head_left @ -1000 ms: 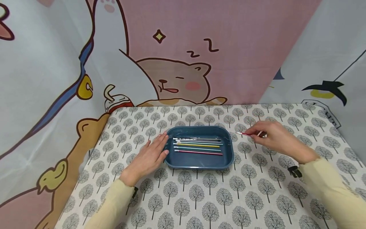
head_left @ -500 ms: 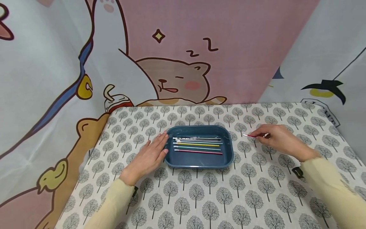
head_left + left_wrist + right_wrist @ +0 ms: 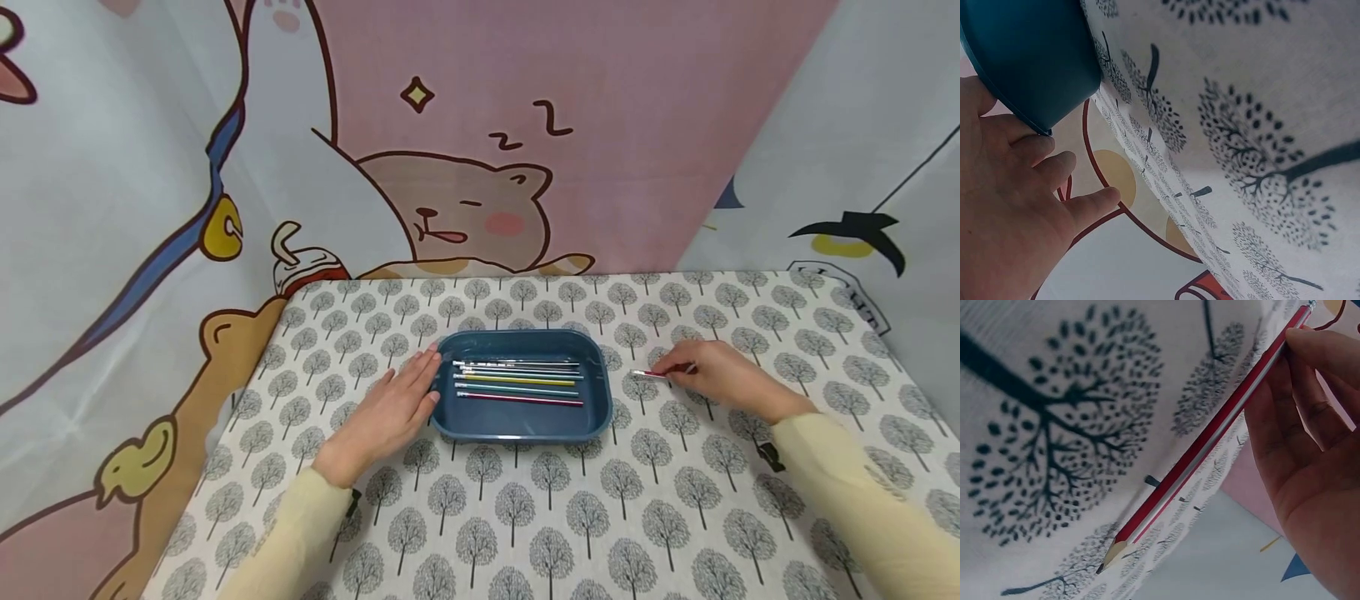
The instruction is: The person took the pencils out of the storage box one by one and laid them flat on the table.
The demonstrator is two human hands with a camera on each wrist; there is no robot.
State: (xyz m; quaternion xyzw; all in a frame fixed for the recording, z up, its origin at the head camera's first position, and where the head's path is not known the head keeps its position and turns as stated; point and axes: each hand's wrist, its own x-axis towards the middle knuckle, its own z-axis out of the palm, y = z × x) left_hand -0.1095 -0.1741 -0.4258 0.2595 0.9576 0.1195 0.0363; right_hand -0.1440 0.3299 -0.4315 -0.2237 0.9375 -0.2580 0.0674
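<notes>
A dark blue tray (image 3: 525,427) stands in the middle of the table, holding several pencils (image 3: 517,383) laid side by side. My left hand (image 3: 386,412) rests against the tray's left end with its fingers extended; in the left wrist view the fingertips touch the tray wall (image 3: 1041,62). To the right of the tray, my right hand (image 3: 705,371) pinches a red and white pencil (image 3: 1204,434) between thumb and fingers, close to its metal-capped end. The sharpened tip points down and away from the fingers in the right wrist view. Most of that pencil is hidden by the hand in the head view.
A white cloth (image 3: 480,525) printed with dark trees covers the table. Behind it hangs a fabric backdrop (image 3: 622,125) with cartoon animals, which also runs along the left and right sides.
My right hand, pinching the red and white pencil, first shifts right, then comes slightly nearer and lower. The left hand and the tray stay put.
</notes>
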